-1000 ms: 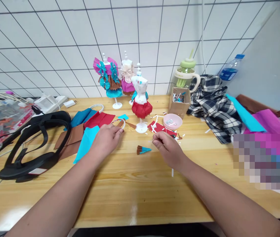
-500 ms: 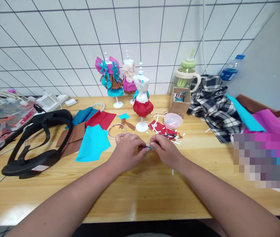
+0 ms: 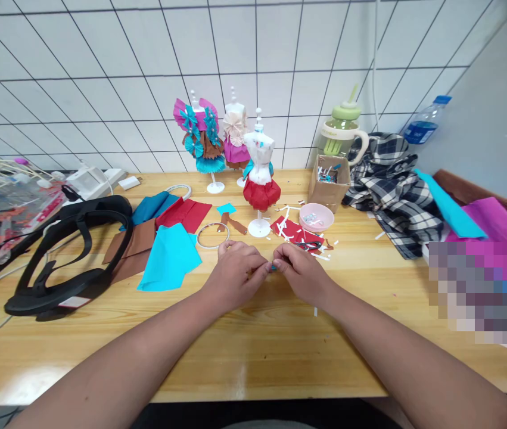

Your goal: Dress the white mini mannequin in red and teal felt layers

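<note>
My left hand (image 3: 234,272) and my right hand (image 3: 301,271) meet at the middle of the wooden table (image 3: 244,345), fingers pinched together on a small folded brown-and-teal paper fan (image 3: 271,267), mostly hidden between the fingertips. Just beyond my left hand lies a thin white ring (image 3: 212,235). A white mini mannequin with a red paper skirt (image 3: 259,179) stands behind the hands. Two more dressed mannequins, one pink and teal (image 3: 200,138), one cream and magenta (image 3: 234,134), stand by the tiled wall.
Teal, red and brown paper sheets (image 3: 168,238) lie left of the hands, a black headset (image 3: 68,256) further left. A pink bowl (image 3: 316,217), red paper with white scraps (image 3: 295,231), a cardboard box (image 3: 329,182), a green mug (image 3: 341,132) and plaid cloth (image 3: 396,185) sit right.
My left hand left the white ring and moved right to the paper fan. My right hand moved in a little, and both now pinch the fan, which lay free on the table a second ago.
</note>
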{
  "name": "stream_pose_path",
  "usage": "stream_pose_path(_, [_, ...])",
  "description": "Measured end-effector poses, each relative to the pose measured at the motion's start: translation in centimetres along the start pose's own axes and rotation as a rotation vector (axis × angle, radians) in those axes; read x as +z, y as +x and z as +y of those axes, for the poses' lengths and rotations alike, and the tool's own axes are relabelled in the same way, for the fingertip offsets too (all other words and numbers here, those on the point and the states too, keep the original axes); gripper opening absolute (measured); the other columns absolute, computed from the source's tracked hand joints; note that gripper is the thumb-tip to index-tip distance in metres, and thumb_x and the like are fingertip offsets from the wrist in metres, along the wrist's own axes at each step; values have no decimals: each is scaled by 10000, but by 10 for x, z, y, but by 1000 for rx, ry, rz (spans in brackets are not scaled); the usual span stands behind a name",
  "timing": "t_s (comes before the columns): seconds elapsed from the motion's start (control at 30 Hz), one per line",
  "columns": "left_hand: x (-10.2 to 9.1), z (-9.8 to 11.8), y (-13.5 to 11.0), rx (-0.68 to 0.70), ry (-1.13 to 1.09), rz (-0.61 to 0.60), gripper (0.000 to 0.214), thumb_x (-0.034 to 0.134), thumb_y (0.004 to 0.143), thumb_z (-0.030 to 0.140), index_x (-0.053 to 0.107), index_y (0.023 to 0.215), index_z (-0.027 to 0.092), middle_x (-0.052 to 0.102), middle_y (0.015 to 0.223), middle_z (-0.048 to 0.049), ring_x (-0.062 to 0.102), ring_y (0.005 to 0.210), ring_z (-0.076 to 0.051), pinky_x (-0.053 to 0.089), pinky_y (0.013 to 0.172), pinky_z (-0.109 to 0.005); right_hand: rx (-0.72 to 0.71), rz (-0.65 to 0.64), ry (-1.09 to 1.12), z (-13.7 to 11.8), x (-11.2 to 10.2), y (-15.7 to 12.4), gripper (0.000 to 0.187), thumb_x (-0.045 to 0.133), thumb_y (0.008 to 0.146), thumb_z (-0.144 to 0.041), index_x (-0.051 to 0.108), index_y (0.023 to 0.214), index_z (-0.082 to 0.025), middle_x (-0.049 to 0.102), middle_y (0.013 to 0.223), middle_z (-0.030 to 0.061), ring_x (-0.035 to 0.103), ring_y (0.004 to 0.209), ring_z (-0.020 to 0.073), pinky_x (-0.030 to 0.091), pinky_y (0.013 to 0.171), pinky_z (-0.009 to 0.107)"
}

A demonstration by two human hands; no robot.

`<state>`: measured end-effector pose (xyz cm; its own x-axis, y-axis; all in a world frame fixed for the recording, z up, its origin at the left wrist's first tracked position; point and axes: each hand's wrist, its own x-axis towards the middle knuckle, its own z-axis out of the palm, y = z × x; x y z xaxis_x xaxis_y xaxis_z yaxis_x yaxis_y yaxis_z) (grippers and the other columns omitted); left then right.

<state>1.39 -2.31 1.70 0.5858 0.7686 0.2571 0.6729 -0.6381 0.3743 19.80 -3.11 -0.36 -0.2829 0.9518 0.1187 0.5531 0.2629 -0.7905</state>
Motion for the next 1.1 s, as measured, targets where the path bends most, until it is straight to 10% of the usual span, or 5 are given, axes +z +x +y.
stream_pose_path(0.43, [-2, -1, 0, 163, -188, 120, 223, 531, 871, 246, 710, 740, 222, 706, 724, -7, 576, 746, -158, 327, 798, -370, -58, 51, -12, -7, -6, -2, 66, 522, 840, -153, 522, 812, -213, 597, 768, -11, 526, 714, 152, 372, 636, 272])
stream_pose_path(0.7, [-5, -7, 2, -104, -281, 70, 292, 459, 941, 352, 711, 1049, 252, 732, 926, -40, 606, 941, -205, 380, 853, -368, -239, 341, -225, -7, -14, -6, 111, 554, 898, -263, 657, 917, -224, 674, 850, 35, 595, 793, 186, 430, 711, 302])
stream_pose_path(1.1, [-3, 3, -2, 18, 46, 42, 234, 471, 919, 281, 682, 834, 226, 709, 816, -22, 545, 818, -196, 274, 784, -418, -269, 266, -321, -9, -5, -10, 182, 543, 898, -286, 714, 879, -224, 714, 840, 36, 620, 749, 175, 439, 679, 292])
